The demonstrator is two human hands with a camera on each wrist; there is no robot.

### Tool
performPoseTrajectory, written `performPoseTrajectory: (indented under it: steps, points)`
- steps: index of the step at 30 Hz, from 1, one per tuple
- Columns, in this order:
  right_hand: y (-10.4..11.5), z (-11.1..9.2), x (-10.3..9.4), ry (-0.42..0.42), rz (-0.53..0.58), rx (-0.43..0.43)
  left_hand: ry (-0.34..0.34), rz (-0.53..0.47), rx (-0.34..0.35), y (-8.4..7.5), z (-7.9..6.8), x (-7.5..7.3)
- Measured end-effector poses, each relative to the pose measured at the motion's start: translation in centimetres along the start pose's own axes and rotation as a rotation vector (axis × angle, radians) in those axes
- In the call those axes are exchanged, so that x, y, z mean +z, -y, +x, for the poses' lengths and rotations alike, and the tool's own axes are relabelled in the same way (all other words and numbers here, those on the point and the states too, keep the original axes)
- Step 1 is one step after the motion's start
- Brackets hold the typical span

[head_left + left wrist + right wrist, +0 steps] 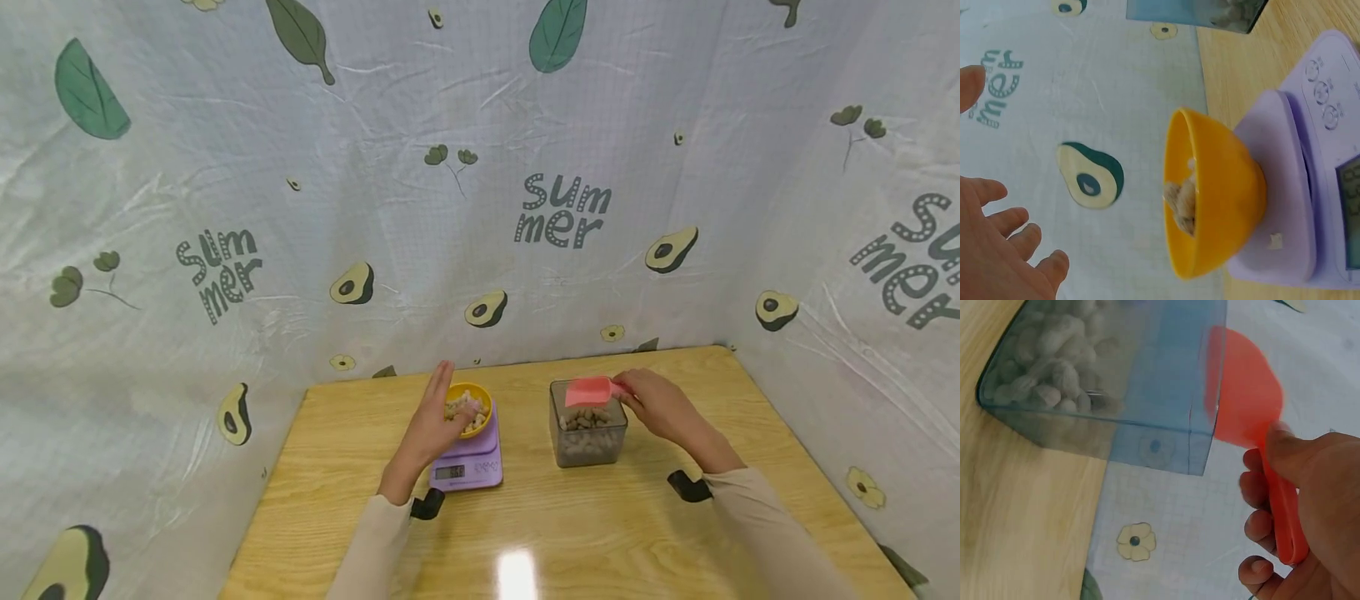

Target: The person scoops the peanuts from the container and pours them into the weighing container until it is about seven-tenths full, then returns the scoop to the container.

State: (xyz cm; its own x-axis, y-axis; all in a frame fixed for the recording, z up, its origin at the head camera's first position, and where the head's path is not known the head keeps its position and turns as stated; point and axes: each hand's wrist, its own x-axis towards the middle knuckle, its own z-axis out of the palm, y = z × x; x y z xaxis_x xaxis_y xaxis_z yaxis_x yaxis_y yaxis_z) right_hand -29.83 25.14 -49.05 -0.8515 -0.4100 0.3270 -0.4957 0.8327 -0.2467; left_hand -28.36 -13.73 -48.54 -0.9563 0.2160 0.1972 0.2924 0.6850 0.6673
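Note:
My left hand (431, 429) hovers over a yellow bowl (1229, 194), its fingers extended and holding nothing. Pale, chunky pieces (1182, 203) lie in the bowl, which stands on a purple kitchen scale (489, 473) with a lit display. The right hand (663, 408) grips a red-pink scoop (1247, 387) by its handle. That scoop is at the top of a clear square container (588, 457), its blade just at the opening. Inside the container are brownish pieces that look like unshelled peanuts (1063, 369), filling its lower part. Whether the blade carries any pieces cannot be seen.
A wooden table (360, 483) carries the scale and the container, side by side with a gap between. Behind and at both sides hangs a pale cloth (420, 233) printed with avocados, leaves and lettering.

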Motion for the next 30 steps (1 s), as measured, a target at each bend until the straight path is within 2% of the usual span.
performPoseTrajectory:
  steps: [5, 12, 16, 21, 30]
  points:
    - [0.2, 0.7, 0.7, -0.022, -0.127, -0.114, 0.029, 0.137, 0.104, -1.5, 0.1, 0.5]
    - [1.0, 1.3, 1.9, 0.018, -0.208, -0.165, 0.134, 0.355, 0.180, -2.9, 0.0, 1.6]
    - [1.3, 1.5, 2.4, 0.044, -0.207, -0.175, 0.156, 0.423, 0.175, -3.2, -0.1, 1.8]
    - [1.6, 1.6, 2.7, 0.065, -0.187, -0.139, 0.166, 0.458, 0.151, -3.0, -0.3, 1.6]
    - [3.9, 2.2, 2.0, 0.002, -0.062, -0.103, 0.142, 0.513, 0.109, -2.5, -0.4, 1.3]
